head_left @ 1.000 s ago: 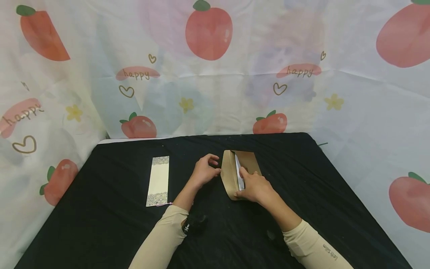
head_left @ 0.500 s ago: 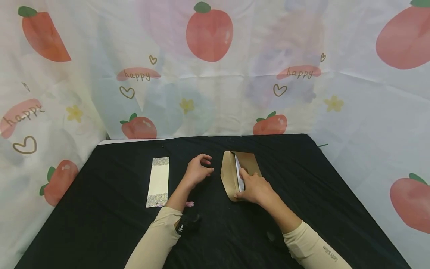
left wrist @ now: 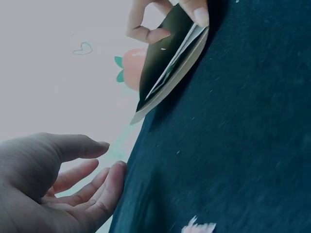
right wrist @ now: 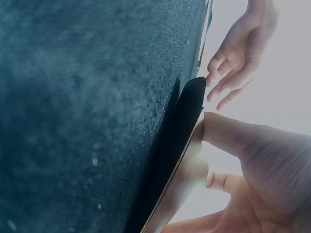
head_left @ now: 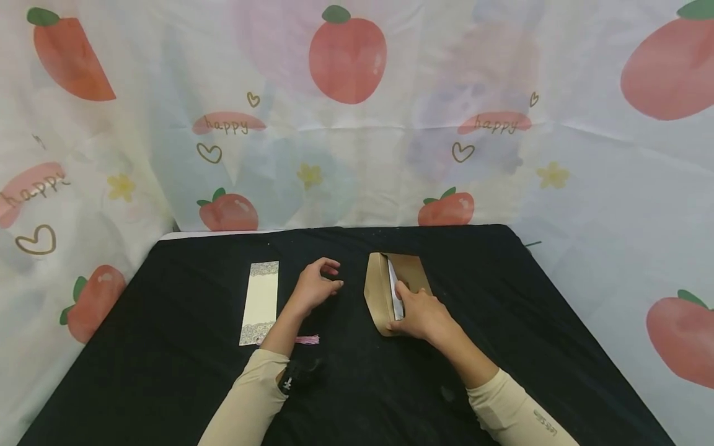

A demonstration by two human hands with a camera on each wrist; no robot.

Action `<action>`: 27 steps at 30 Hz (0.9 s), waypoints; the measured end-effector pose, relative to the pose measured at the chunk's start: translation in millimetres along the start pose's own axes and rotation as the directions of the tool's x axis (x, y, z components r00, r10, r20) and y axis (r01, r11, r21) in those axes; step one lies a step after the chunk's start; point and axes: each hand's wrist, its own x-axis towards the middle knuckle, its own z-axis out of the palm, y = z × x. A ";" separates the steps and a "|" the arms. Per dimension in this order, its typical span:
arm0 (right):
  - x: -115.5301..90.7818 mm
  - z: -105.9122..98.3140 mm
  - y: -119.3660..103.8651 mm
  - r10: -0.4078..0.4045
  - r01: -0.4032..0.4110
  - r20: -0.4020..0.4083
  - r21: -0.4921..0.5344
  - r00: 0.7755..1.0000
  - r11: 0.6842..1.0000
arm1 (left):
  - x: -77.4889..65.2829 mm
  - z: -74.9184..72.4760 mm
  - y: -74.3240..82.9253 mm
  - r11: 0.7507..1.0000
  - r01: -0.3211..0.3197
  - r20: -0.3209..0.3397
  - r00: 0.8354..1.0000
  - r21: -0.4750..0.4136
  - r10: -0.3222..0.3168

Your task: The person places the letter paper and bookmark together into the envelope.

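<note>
The envelope (head_left: pixel 385 297), tan in colour, lay on the black table (head_left: pixel 502 297) just right of the centre of the head view, with its flap raised and a white sheet (head_left: pixel 394 291) showing as a narrow strip in the opening. The right hand (head_left: pixel 421 314) rested on the envelope from the lower right, its thumb and fingers pinching the sheet and the envelope at the opening. In the right wrist view the right hand (right wrist: pixel 252 179) filled the lower right of the frame, with the thumb pressed against the envelope's (right wrist: pixel 182 160) edge. In the left wrist view the envelope (left wrist: pixel 170 68) appeared at the upper centre, with the sheet's edge visible inside.

The left hand (head_left: pixel 313 286) sat left of the envelope, clear of it, with its fingers loosely curled and holding nothing. In the left wrist view the left hand (left wrist: pixel 53 184) occupied the lower left of the frame, fingers relaxed, beside the table edge.

1 bookmark (head_left: pixel 260 302), long and pale with patterned ends, lay flat further left, just beside the left forearm. Its pink tassel (head_left: pixel 307 339) lay on the table below the left hand.

A fabric backdrop (head_left: pixel 357 111) printed with red fruit, hearts and the word "happy" filled the upper half of the head view behind the table.
</note>
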 end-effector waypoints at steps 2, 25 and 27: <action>-0.1 0.4 -0.7 0.001 -0.001 0.005 -0.001 1.000 1.000 | -1.9 -4.7 -1.0 1.000 0.004 -0.004 1.000 -0.002 -0.004; -0.3 1.1 -2.4 -0.007 0.007 0.008 -0.013 1.000 1.000 | -1.7 -72.7 -15.3 0.991 0.078 -0.023 0.996 -0.108 -0.081; 0.2 1.5 -2.2 -0.003 0.004 0.013 -0.013 1.000 1.000 | -2.1 -78.1 -16.4 0.991 0.085 -0.026 0.996 -0.100 -0.088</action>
